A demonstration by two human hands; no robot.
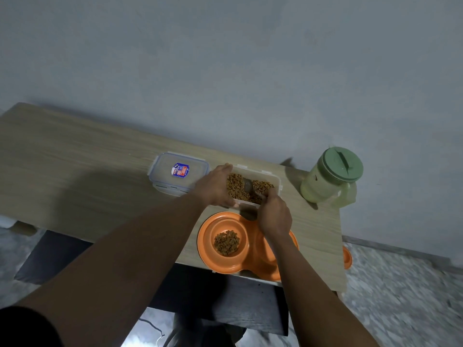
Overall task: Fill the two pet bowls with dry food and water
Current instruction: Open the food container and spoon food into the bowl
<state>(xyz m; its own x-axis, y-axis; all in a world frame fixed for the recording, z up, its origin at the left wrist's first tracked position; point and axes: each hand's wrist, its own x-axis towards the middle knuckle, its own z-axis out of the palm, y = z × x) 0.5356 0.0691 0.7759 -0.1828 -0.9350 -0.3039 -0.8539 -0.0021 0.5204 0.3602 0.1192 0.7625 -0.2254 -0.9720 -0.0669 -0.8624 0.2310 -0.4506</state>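
An orange double pet bowl (208,242) sits at the table's near edge. Its left well holds a small heap of brown kibble (226,242); my right forearm hides most of its right well. Just behind it stands a clear food container (274,180) of kibble with a grey scoop (248,185) lying in it. My left hand (213,186) grips the container's left side. My right hand (274,214) holds its near right edge, fingers over the rim. A green lidded water jug (330,176) stands upright to the right, apart from both hands.
The container's clear lid (175,172) with a blue label lies flat left of the container. The wooden table (75,159) stands against a grey wall. A dark bench (62,254) is below the table, and another orange object (347,257) shows past the table's right edge.
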